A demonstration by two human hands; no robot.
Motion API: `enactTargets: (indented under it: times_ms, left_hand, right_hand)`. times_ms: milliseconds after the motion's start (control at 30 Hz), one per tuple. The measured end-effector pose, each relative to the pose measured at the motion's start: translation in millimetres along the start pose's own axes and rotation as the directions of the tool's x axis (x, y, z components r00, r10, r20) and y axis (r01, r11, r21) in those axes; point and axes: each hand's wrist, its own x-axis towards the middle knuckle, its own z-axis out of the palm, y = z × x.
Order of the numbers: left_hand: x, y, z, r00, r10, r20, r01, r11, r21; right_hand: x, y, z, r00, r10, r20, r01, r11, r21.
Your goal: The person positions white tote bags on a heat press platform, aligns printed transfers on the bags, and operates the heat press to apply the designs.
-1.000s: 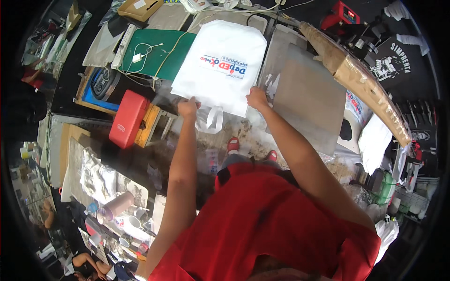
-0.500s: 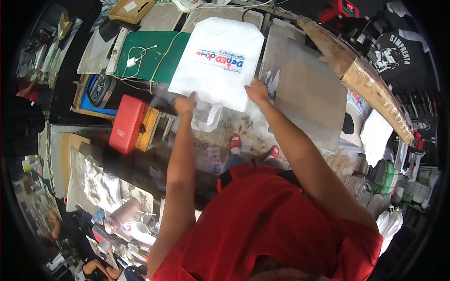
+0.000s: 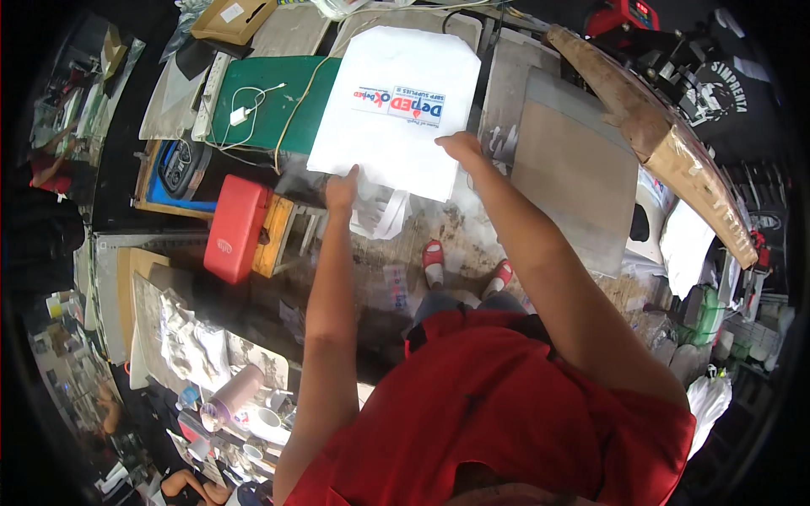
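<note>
A white tote bag (image 3: 380,126) with blue and red print lies spread flat in front of me, its printing upside down to me. The strap handle (image 3: 392,215) hangs off its near edge. My left hand (image 3: 342,189) is closed on the bag's near edge, towards the left corner. On the right side, my right hand (image 3: 462,148) pinches the bag's edge, with its fingertips lying over the printed face. What the fingers underneath do is hidden.
Left of the bag lies a green board (image 3: 291,93) with a white charger (image 3: 240,115) and cable. A red case (image 3: 238,228) rests on a wooden stool (image 3: 278,238). A brown board (image 3: 565,160) and a long cardboard piece (image 3: 658,135) are on the right. A cluttered table (image 3: 266,358) stands lower left.
My right hand has shifted slightly inward over the bag's right edge. My left hand stays at the near edge. The bag looks flatter, and the whole view has shifted a little.
</note>
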Motion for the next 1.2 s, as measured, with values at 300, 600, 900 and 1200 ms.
enactTargets:
  times_ms: [300,600,900,1200]
  left_hand:
    - [58.3,-53.4,-22.3,0.821,0.571,-0.023,-0.42,0.63,0.653]
    - [-183.6,104.6,32.6,0.654,0.752,-0.082,-0.674,0.531,-0.513]
    - [-421.0,251.1,173.4,-0.009,0.848,0.53,-0.574,0.429,-0.698]
    - [-576.2,290.4,356.5,-0.212,0.653,0.727,-0.568,0.523,-0.635]
  right_hand:
    - [-90.8,-0.7,-34.9,0.938,-0.347,-0.004,0.343,0.93,-0.131]
    - [-229.6,192.6,-205.7,0.895,-0.397,-0.205,0.447,0.812,0.375]
    - [-324.8,426.3,-307.9,0.815,0.291,-0.501,0.173,0.703,0.69]
    - [-267.9,705.4,-454.0,0.226,0.363,-0.904,-0.22,0.923,0.315]
